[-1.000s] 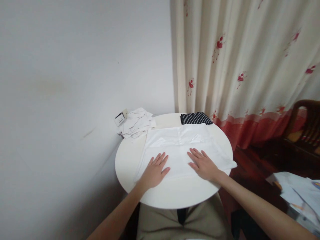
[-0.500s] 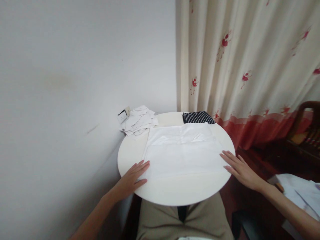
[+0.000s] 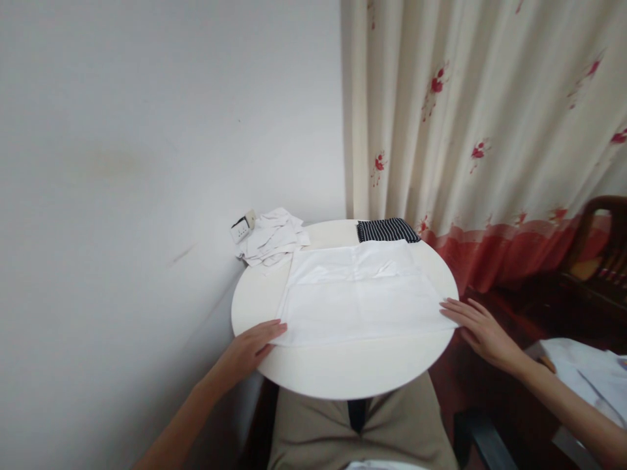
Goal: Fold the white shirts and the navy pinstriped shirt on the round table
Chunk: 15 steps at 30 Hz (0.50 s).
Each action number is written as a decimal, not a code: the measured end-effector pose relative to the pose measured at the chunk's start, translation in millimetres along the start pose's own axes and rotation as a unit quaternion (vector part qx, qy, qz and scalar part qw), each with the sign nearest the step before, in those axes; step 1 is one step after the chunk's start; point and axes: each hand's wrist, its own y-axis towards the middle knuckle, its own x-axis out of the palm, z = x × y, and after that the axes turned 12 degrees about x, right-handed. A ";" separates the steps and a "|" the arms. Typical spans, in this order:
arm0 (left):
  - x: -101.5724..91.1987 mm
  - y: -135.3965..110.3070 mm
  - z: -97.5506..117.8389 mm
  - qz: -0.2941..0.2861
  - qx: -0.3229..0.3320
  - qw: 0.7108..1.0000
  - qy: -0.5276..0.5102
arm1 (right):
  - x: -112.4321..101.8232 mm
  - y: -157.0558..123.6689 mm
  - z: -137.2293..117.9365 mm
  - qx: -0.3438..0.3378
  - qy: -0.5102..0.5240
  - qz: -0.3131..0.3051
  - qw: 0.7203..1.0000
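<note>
A white cloth (image 3: pixel 360 294) lies spread flat on a small round white table (image 3: pixel 337 369). My left hand (image 3: pixel 247 349) rests at the cloth's near left corner, fingers stretched out and close together. At the cloth's near right corner, by the table's right rim, is my right hand (image 3: pixel 482 329), with its fingers extended and flat. Neither hand visibly grips anything.
A crumpled white cloth (image 3: pixel 272 236) and a small white device (image 3: pixel 241 228) sit at the table's far left by the wall. A folded dark striped cloth (image 3: pixel 386 230) lies at the far edge. A floral curtain (image 3: pixel 470 130) hangs behind; a dark wooden chair (image 3: pixel 595 261) stands right.
Both hands slid outward from the cloth's middle to its near corners, then slightly nearer. The cloth lies flatter than before.
</note>
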 end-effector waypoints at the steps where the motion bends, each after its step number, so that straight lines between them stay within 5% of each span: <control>1: 1.6 0.8 -2.5 0.004 -0.001 1.000 -0.004 | -0.6 2.0 0.4 0.004 0.014 0.001 1.000; 7: -8.4 -0.5 0.7 0.056 -0.010 0.997 -0.056 | -21.4 8.5 -10.6 0.020 0.125 0.009 0.992; 15: -85.8 -9.5 58.1 0.121 -0.084 0.961 -0.234 | -80.5 2.3 -40.9 0.127 0.360 0.043 0.923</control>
